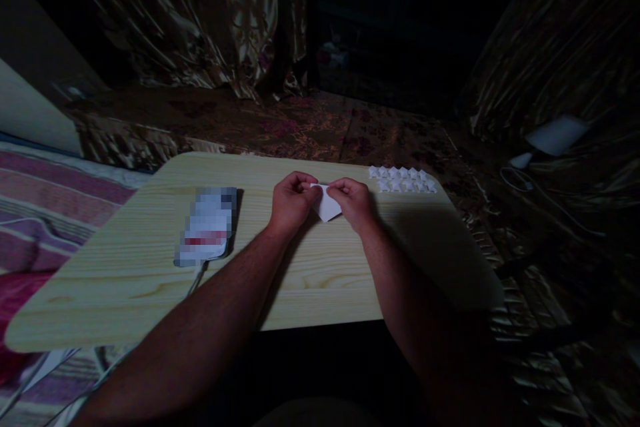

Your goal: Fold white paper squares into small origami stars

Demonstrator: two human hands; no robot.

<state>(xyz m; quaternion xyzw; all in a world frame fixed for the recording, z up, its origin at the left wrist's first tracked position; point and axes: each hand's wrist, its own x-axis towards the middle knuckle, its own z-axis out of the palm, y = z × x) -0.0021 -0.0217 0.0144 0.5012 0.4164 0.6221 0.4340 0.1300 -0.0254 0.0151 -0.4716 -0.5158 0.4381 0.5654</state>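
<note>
A small white piece of paper (pixel 326 207) is held between my two hands over the middle of the wooden table, its lower edge coming to a point. My left hand (pixel 294 199) pinches its left side between thumb and fingers. On the other side, my right hand (pixel 353 201) pinches it the same way, the thumbs close together near the top edge. Fingertips cover part of the paper, so its upper folds are hidden. Right of my right hand, several small white folded paper pieces (pixel 404 179) lie in two rows near the table's far edge.
A phone-like device (pixel 207 225), its screen blurred out, lies on the table (pixel 320 280) to the left with a cable attached. A striped bedcover (pixel 60 193) is at the left. Beyond the table are a patterned carpet and curtains (pixel 240 20). A white lamp (pixel 555 137) stands at right.
</note>
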